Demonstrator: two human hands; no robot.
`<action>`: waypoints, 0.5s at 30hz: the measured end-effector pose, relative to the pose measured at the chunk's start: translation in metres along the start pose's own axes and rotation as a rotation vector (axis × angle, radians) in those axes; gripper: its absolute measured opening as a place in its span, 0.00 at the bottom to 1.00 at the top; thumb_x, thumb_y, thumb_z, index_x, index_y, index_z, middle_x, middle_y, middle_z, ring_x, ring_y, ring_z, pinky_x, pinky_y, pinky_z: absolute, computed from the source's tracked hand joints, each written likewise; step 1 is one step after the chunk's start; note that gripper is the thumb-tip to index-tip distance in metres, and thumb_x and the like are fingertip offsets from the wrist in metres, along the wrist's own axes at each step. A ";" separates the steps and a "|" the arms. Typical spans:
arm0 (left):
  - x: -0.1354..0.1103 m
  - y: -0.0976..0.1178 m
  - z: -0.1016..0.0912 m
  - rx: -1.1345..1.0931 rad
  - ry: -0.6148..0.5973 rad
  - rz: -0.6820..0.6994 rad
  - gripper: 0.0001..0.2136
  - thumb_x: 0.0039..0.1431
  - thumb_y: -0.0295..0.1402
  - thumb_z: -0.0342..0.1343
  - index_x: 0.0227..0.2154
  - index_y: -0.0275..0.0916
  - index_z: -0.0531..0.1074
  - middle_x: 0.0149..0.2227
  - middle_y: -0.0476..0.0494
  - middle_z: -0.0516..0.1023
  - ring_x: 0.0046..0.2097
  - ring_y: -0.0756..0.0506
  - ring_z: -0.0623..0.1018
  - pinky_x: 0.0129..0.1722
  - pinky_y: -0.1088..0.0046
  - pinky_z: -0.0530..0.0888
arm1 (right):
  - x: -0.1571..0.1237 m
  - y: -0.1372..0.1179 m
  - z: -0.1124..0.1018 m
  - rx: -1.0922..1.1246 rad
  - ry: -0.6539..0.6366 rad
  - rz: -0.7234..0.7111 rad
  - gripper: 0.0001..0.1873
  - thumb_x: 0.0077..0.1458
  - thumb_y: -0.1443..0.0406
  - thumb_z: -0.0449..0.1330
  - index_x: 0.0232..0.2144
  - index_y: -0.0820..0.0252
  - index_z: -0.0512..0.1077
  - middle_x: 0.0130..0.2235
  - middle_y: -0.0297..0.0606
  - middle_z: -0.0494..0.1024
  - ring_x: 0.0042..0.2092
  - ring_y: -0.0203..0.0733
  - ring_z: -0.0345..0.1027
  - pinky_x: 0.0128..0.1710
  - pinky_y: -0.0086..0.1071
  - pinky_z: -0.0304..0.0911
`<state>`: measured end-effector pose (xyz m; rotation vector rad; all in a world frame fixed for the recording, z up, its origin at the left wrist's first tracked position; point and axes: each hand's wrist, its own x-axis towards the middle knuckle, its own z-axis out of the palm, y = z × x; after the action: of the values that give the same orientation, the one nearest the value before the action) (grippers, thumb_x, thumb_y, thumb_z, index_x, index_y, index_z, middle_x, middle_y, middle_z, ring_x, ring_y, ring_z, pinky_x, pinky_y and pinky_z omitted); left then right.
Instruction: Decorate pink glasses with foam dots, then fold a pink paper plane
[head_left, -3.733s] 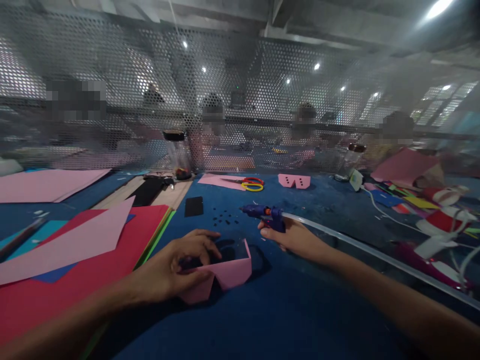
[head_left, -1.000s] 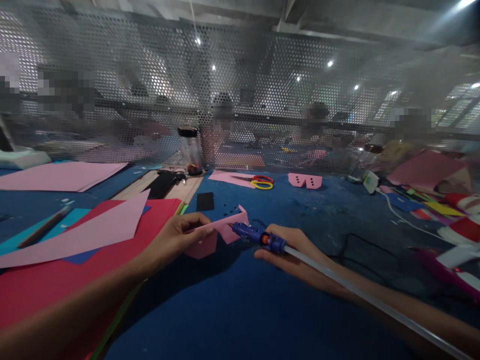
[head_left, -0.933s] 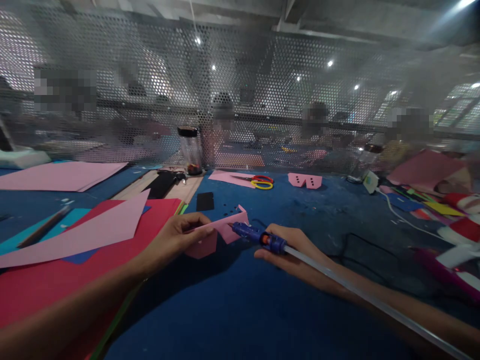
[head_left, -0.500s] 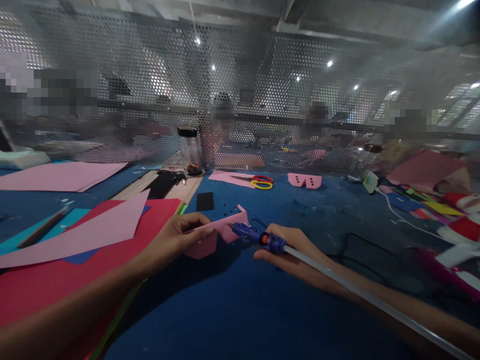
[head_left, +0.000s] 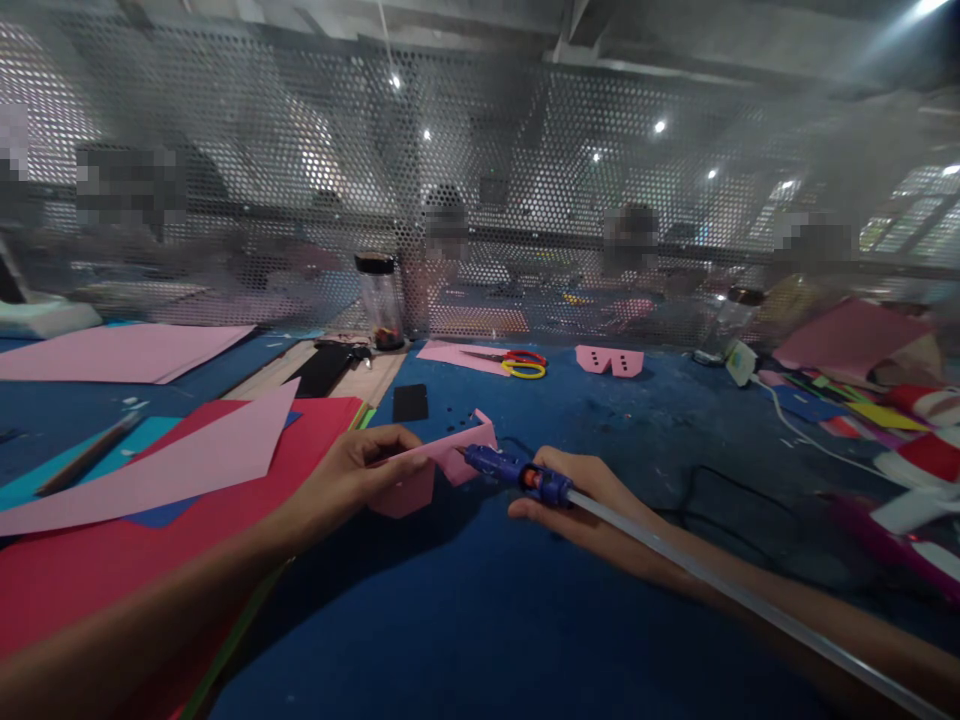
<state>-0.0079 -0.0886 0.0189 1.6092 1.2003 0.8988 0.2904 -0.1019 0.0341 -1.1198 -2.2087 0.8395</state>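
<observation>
You are holding the folded pink paper piece (head_left: pixel 442 462) in your left hand (head_left: pixel 352 478), grip pinched on its near-left edge, thumb on top, so the piece is hanging just clear of the blue table (head_left: pixel 480 620). Your right hand (head_left: pixel 592 500) is wrapped closed around the blue glue gun (head_left: pixel 517 473). The gun's long axis is running from about 4 o'clock to 10 o'clock, with its nozzle pointing at the pink piece from the 3 o'clock side. Nozzle tip and paper are looking as if they touch at the fold's right end, though the blur is making that uncertain. The right hand is therefore the nearer one to the seam; the left is only steadying.

The paper is looking thin, matte and creased, with an upturned flap at its far corner. The gun body is hard plastic with an orange collar, and a clear, stiff glue stick (head_left: pixel 720 590) is trailing out of its back toward 4 o'clock along your forearm.

At 12 o'clock red and yellow scissors (head_left: pixel 514 365) are lying on a pink sheet, and at 9 o'clock red card stock (head_left: pixel 150 560) is lying flat under a pale pink offcut (head_left: pixel 180 460).
</observation>
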 end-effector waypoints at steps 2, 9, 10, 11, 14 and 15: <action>0.000 0.000 0.000 -0.010 -0.001 -0.014 0.17 0.58 0.48 0.62 0.31 0.37 0.75 0.25 0.52 0.70 0.27 0.53 0.67 0.24 0.80 0.61 | 0.000 0.002 0.001 -0.008 -0.001 -0.002 0.20 0.57 0.51 0.64 0.28 0.57 0.61 0.25 0.27 0.66 0.26 0.32 0.56 0.25 0.28 0.51; 0.002 -0.002 -0.001 0.026 0.027 0.007 0.17 0.58 0.48 0.61 0.30 0.37 0.75 0.25 0.52 0.70 0.27 0.53 0.67 0.25 0.80 0.61 | -0.001 -0.003 -0.003 0.067 -0.012 0.065 0.20 0.57 0.52 0.64 0.27 0.57 0.62 0.24 0.27 0.65 0.26 0.32 0.57 0.24 0.27 0.51; 0.002 -0.002 -0.001 0.031 0.031 0.009 0.17 0.58 0.48 0.61 0.30 0.37 0.75 0.25 0.52 0.70 0.27 0.52 0.66 0.25 0.79 0.61 | -0.001 -0.003 -0.003 0.098 -0.013 0.073 0.19 0.57 0.52 0.65 0.28 0.57 0.63 0.24 0.27 0.65 0.26 0.32 0.57 0.24 0.27 0.52; 0.002 -0.002 -0.001 0.033 0.032 0.009 0.17 0.59 0.48 0.61 0.30 0.37 0.75 0.25 0.51 0.70 0.27 0.52 0.66 0.25 0.79 0.60 | -0.001 -0.002 -0.003 0.136 -0.014 0.085 0.18 0.56 0.53 0.65 0.28 0.57 0.64 0.25 0.27 0.66 0.27 0.32 0.58 0.24 0.27 0.52; 0.003 0.000 0.000 0.020 0.026 -0.008 0.17 0.59 0.48 0.60 0.30 0.37 0.74 0.25 0.50 0.72 0.27 0.51 0.67 0.25 0.78 0.61 | 0.001 0.002 -0.002 0.259 -0.040 0.153 0.16 0.54 0.53 0.67 0.34 0.58 0.70 0.27 0.28 0.68 0.27 0.32 0.59 0.24 0.26 0.55; 0.003 0.001 0.000 0.011 0.026 -0.019 0.17 0.59 0.48 0.60 0.30 0.37 0.74 0.25 0.50 0.72 0.27 0.51 0.67 0.25 0.78 0.61 | 0.002 0.004 -0.001 0.298 -0.056 0.189 0.16 0.54 0.53 0.68 0.36 0.57 0.72 0.28 0.28 0.69 0.27 0.32 0.60 0.23 0.26 0.57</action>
<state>-0.0069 -0.0860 0.0200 1.5969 1.2384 0.9045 0.2922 -0.0976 0.0324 -1.1781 -1.9583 1.2474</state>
